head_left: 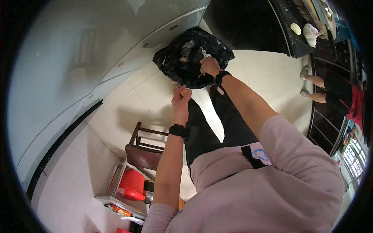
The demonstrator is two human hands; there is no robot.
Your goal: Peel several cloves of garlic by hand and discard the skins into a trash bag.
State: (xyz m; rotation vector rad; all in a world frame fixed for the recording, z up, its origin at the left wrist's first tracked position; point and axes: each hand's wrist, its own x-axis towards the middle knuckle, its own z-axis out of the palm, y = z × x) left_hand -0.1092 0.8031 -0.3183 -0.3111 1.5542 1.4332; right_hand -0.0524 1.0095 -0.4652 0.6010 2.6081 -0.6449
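A black garbage bag [167, 58] stands with its mouth wide on the tiled floor in front of me. Dark and whitish refuse shows inside it. The fingertips of my left hand [181, 101] are pinched together at the bag's near rim. Over the right part of the mouth is my right hand [210, 66], its fingers curled downward. A small white scrap [206, 54] shows just beyond its knuckles. Whatever those fingers hold is hidden from view. Both wrists wear black bands.
Left of the bag is a large pale glossy cabinet [89, 50]. A dark counter [280, 23] at upper right carries garlic [310, 35] and a knife [331, 40]. Another person's legs [316, 80] show at right. A wooden chair [143, 156] and red bucket [132, 182] stand at lower left.
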